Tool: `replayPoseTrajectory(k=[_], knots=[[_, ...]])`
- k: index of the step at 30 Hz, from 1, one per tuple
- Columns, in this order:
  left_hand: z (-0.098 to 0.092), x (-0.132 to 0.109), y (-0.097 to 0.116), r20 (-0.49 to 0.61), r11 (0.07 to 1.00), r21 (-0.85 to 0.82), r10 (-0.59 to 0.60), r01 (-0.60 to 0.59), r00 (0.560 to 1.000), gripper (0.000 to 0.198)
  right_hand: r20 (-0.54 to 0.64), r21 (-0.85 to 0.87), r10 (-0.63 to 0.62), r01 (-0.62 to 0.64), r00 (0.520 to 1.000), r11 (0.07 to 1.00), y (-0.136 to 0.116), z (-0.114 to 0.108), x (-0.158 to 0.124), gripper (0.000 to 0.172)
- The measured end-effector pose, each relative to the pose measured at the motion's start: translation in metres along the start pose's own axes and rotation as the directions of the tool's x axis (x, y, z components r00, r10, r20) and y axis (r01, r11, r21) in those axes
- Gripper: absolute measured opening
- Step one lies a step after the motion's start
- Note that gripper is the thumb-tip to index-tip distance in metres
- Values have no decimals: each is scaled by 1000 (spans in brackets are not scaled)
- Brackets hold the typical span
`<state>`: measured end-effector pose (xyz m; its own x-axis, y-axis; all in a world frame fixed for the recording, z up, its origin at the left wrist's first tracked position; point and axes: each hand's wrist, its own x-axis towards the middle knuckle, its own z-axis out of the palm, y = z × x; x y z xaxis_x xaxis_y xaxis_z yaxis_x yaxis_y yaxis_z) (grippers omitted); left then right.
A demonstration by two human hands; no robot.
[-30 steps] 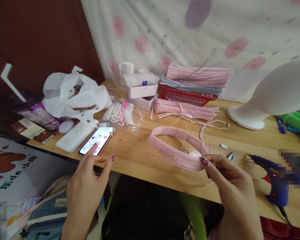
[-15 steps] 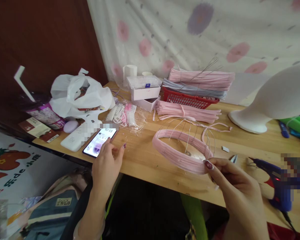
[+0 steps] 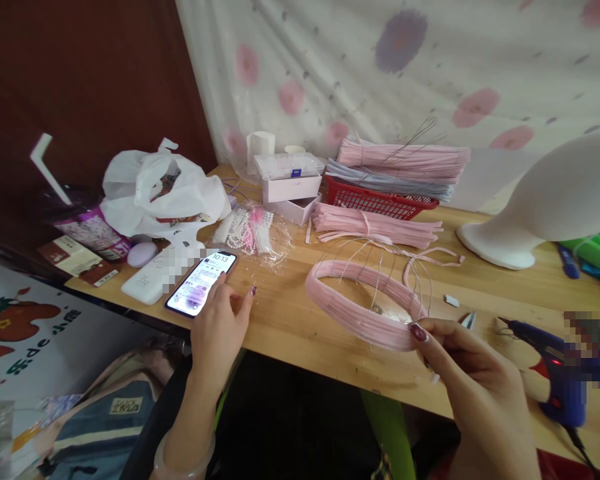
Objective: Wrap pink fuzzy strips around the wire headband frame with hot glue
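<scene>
My left hand (image 3: 221, 315) reaches over the right edge of a lit smartphone (image 3: 194, 288), its fingers apart and holding nothing. One finger is over the screen, which reads 10:13; I cannot tell if it touches. Between thumb and fingers, my right hand (image 3: 473, 373) pinches the near right side of a pink ring band (image 3: 360, 320) made of bundled strips. Thin wires (image 3: 380, 273) stick up from the band, which is tilted above the wooden table (image 3: 285, 327). Scissor-like metal tips (image 3: 469, 321) show just behind the right hand.
A blue glue gun (image 3: 555, 360) with a red light lies at the right, below a white foam head (image 3: 540, 207). Pink strip bundles (image 3: 375, 225) and a red basket (image 3: 380, 199) stand behind the ring. Bagged beads (image 3: 253, 230), a power bank (image 3: 155, 273) and a drink cup (image 3: 90, 230) are leftward.
My left hand has shifted slightly right and down on the phone, and more of the screen shows, now brighter with more text. The right hand and the pink ring have hardly moved.
</scene>
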<state>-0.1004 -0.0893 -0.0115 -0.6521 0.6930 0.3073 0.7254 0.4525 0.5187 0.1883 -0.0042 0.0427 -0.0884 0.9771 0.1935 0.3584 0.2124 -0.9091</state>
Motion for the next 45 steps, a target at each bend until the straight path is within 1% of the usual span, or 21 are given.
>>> replayPoseTrajectory(k=[9,15,19,24,27,30,33,35,36,37,38,39,42,45], knots=[[-2,-2,2,33,1000,4,-4,4,999,24,-1,1,14,-14,1000,1000,3,-1,1,26],[-2,-3,3,19,1000,12,4,-4,1000,23,1,-6,-2,2,1000,1000,1,0,1,26],[-1,-4,2,25,1000,8,19,-19,999,24,0,6,-1,1,1000,1000,1,-1,1,25],[-2,-2,2,38,1000,21,7,-8,999,23,12,36,-6,5,1000,999,2,0,1,24],[-9,-9,-1,63,999,30,12,-14,998,20,11,38,-8,7,1000,999,1,0,1,23],[-26,-20,-6,70,993,104,-59,52,996,21,16,35,-10,9,1000,999,1,0,1,23],[-43,-24,-8,-2,982,135,-131,130,991,25,20,33,-14,13,1000,999,1,-1,2,22],[-47,-17,-8,-65,985,128,-111,119,992,24,18,33,-7,6,1000,999,0,-1,2,22],[-46,-10,-8,-86,987,131,-77,88,993,27,15,34,-4,4,1000,999,0,-1,2,21],[-44,-2,-8,-90,988,147,-26,39,996,33,10,34,-4,4,1000,999,0,-1,2,21],[-40,7,-8,-80,983,182,0,14,997,40,5,32,-7,6,1000,999,-1,-1,2,21],[-36,16,-8,-67,971,237,-1,17,998,48,-1,28,-13,13,1000,1000,-1,-1,2,21],[-26,36,-6,-36,923,373,-90,97,995,63,-5,11,-36,37,999,999,-2,-2,1,20],[-22,45,-3,7,900,407,-172,154,985,70,7,10,-58,58,998,998,-2,-3,2,18]])
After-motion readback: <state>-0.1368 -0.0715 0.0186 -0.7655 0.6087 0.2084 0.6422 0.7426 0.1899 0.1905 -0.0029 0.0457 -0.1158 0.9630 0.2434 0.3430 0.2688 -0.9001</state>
